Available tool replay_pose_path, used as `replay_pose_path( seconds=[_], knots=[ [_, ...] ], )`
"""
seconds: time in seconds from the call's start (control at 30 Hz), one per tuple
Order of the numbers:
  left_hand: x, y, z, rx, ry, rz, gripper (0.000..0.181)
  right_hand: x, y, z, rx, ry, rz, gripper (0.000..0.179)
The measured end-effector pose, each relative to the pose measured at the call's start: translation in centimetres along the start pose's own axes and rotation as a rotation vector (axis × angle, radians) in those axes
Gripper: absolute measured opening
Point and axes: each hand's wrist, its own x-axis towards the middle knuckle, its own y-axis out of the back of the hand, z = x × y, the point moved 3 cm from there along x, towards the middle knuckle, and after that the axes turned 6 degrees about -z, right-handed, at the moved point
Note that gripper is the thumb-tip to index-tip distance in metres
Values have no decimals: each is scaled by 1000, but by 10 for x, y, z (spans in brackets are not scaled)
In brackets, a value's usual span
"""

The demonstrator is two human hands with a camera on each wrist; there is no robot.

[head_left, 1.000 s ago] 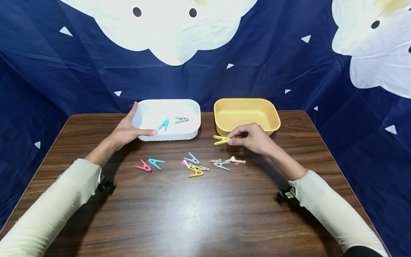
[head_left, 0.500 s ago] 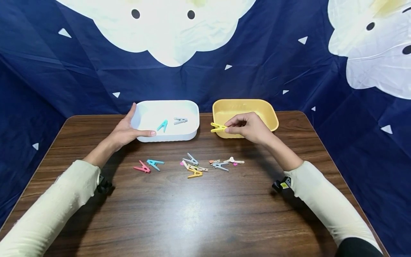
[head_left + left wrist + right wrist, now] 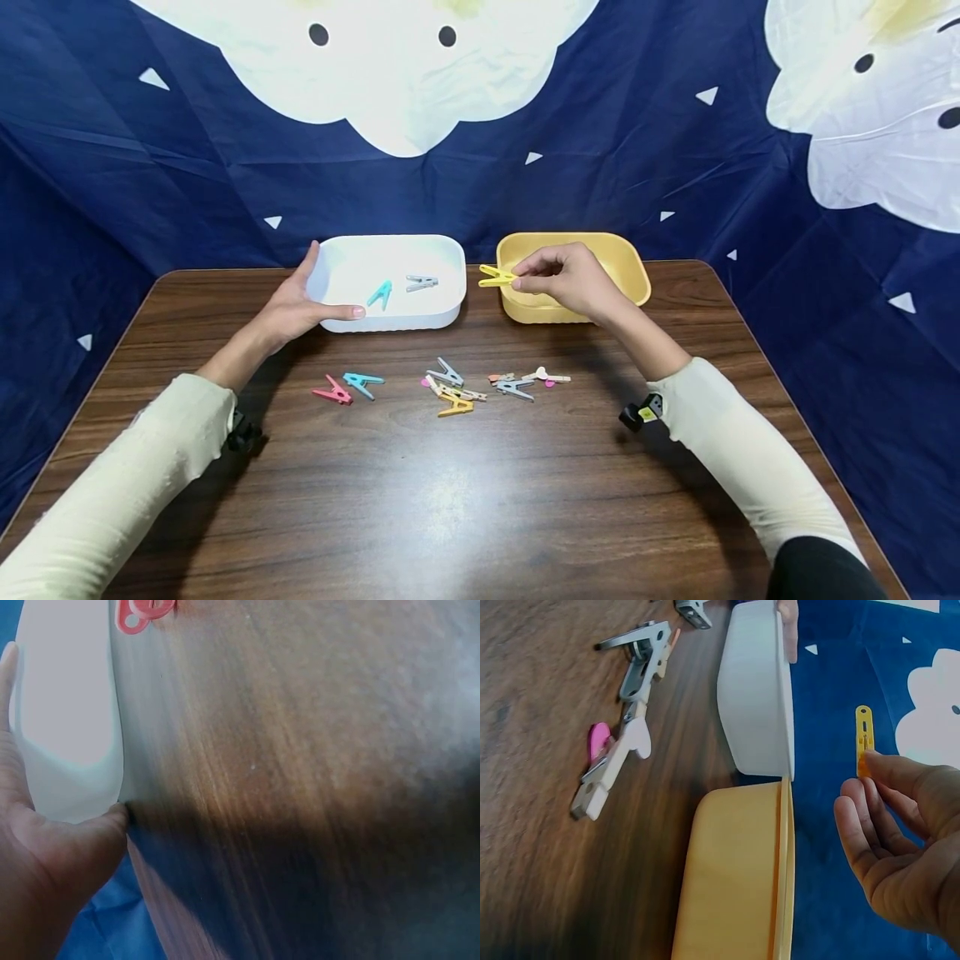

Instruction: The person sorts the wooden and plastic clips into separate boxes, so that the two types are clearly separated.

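My right hand (image 3: pixel 564 279) pinches a yellow clothespin (image 3: pixel 495 276) between thumb and fingertips, above the left part of the yellow basin (image 3: pixel 540 314). In the right wrist view the same clothespin (image 3: pixel 864 735) points away from the fingertips. My left hand (image 3: pixel 294 307) rests against the left end of the white basin (image 3: pixel 390 321), its thumb straight along the front wall and its fingers extended at the left side. Inside that basin lie a turquoise clothespin (image 3: pixel 380 294) and a grey clothespin (image 3: pixel 422 283). The left wrist view shows the thumb (image 3: pixel 105 825) touching the basin's corner.
On the wooden table (image 3: pixel 360 500), a red clothespin (image 3: pixel 333 390) and a blue clothespin (image 3: pixel 363 383) lie at left. Nearer the middle are a cluster with an orange-yellow clothespin (image 3: pixel 455 406) and another with a grey clothespin (image 3: pixel 514 388). A blue cloth (image 3: pixel 330 183) hangs behind.
My right hand has moved away from me and slightly left with the yellow clothespin, from in front of the yellow basin to above it. My left hand stays at the white basin.
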Motion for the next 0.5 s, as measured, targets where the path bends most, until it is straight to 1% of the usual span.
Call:
replay_pose_path(
  seconds=[0.27, 0.5],
  knots=[
    [-1, -2, 1, -2, -8, 2, 152, 10, -6, -9, 42, 17, 16, 17],
    [0, 0, 0, -3, -3, 6, 152, 21, -13, -18, 34, 23, 24, 12]
  ],
)
